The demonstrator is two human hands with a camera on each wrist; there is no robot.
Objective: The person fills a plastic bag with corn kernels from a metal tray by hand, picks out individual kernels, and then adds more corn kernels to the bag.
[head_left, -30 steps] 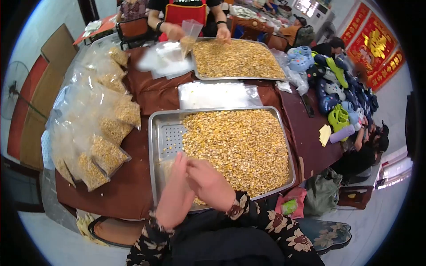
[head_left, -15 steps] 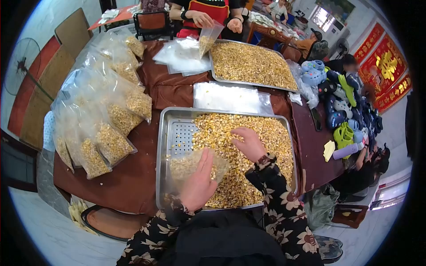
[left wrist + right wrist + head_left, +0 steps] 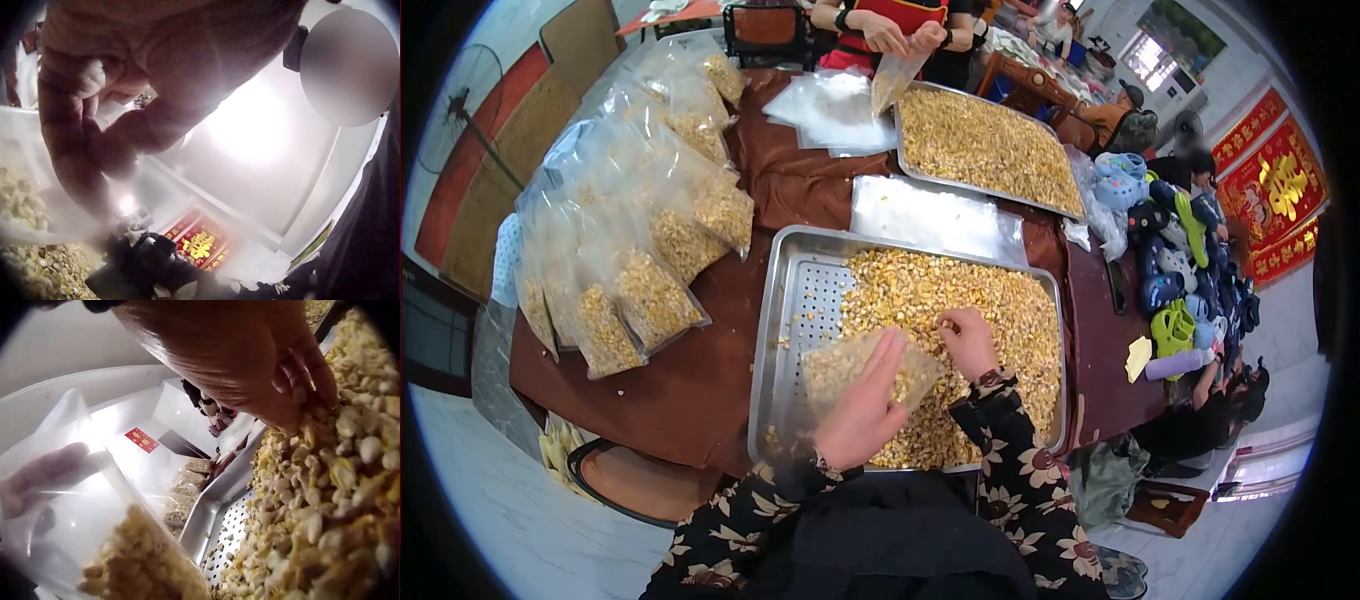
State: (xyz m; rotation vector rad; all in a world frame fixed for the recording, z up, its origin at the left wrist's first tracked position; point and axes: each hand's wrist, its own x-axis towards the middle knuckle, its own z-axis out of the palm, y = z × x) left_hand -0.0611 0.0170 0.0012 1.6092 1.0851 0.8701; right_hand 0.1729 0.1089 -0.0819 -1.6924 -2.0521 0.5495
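Observation:
My left hand (image 3: 863,405) grips a clear plastic bag (image 3: 825,372) partly filled with corn kernels, over the left part of the metal tray (image 3: 772,330). Through the bag's clear wall (image 3: 65,519), the right wrist view shows the left hand's fingers (image 3: 47,469). In the left wrist view that hand's thumb and fingers come together near the plastic. My right hand (image 3: 970,343) is down at the heap of corn kernels (image 3: 1010,400), just right of the bag. Its fingers curl into the kernels (image 3: 312,494), which hide the fingertips.
Several filled bags (image 3: 650,290) lie along the left of the table. Flat empty bags (image 3: 935,215) are behind my tray. Across the table, a person (image 3: 890,35) holds a bag beside a second tray of kernels (image 3: 990,140). Clogs (image 3: 1172,325) and a purple bottle (image 3: 1178,363) are at right.
My hands were close together over the tray's front left, then parted. The right hand moved right to the heap and its fingers curled in. The bag shifted slightly right with the left hand.

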